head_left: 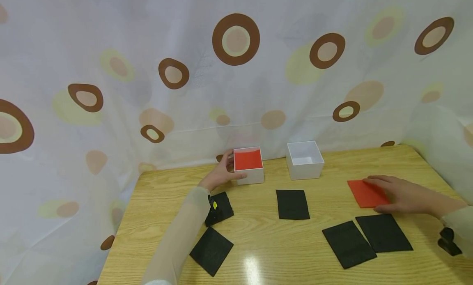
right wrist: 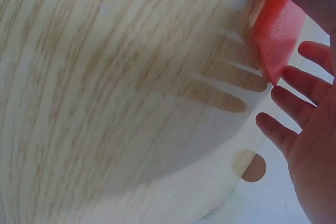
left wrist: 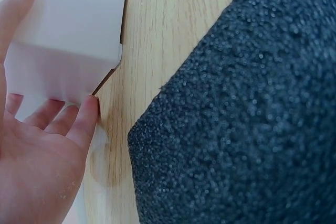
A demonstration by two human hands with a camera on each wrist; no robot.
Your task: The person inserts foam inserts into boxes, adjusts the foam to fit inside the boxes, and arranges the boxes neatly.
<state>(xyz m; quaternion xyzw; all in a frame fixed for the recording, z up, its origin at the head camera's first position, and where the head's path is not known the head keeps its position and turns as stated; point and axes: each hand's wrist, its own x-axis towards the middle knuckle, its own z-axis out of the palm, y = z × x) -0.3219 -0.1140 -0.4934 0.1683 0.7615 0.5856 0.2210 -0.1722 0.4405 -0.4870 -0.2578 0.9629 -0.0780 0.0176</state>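
My left hand (head_left: 221, 172) holds a white box (head_left: 250, 177), thumb on its front side and fingers along the left and back. In the left wrist view, the fingertips (left wrist: 86, 111) touch the box's lower edge. Red foam (head_left: 247, 159) fills the inside of that box. My right hand (head_left: 402, 194) spreads over a red foam square (head_left: 363, 193) on the right of the table. In the right wrist view, the fingers (right wrist: 299, 80) reach loosely to one edge of the red square (right wrist: 281, 38), with the thumb near the other; firm contact is unclear.
A second white box (head_left: 306, 170), with no foam visible inside, stands right of the held one. Several black foam squares lie on the wooden table (head_left: 266, 244): one at centre (head_left: 292, 204), two before the right hand, two by the left forearm. A patterned curtain (head_left: 207, 104) hangs behind.
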